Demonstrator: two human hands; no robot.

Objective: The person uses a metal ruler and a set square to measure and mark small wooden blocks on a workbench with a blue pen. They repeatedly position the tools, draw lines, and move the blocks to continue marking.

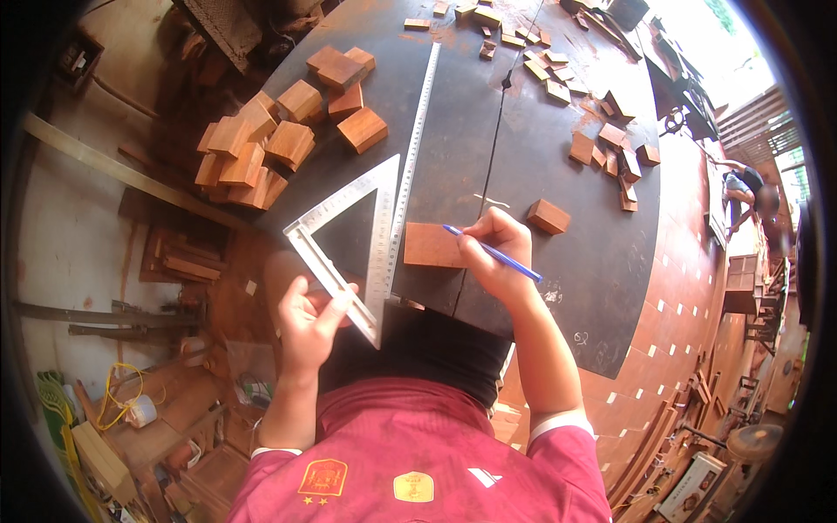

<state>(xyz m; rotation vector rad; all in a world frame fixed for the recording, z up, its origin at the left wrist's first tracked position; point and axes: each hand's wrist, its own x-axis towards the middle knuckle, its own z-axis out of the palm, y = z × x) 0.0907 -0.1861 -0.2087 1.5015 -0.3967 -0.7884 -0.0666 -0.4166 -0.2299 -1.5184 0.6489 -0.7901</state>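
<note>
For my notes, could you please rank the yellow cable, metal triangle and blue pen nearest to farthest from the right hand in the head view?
1. Blue pen, in right hand.
2. Metal triangle, in left hand.
3. Yellow cable, far left.

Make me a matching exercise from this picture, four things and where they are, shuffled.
1. blue pen
2. silver triangle
3. long ruler
4. wooden block pile

A. stretching away from the person across the table
B. in the left hand
C. along the table's left edge
D. in the right hand

Pairs: 1-D, 2-B, 3-A, 4-C
</note>
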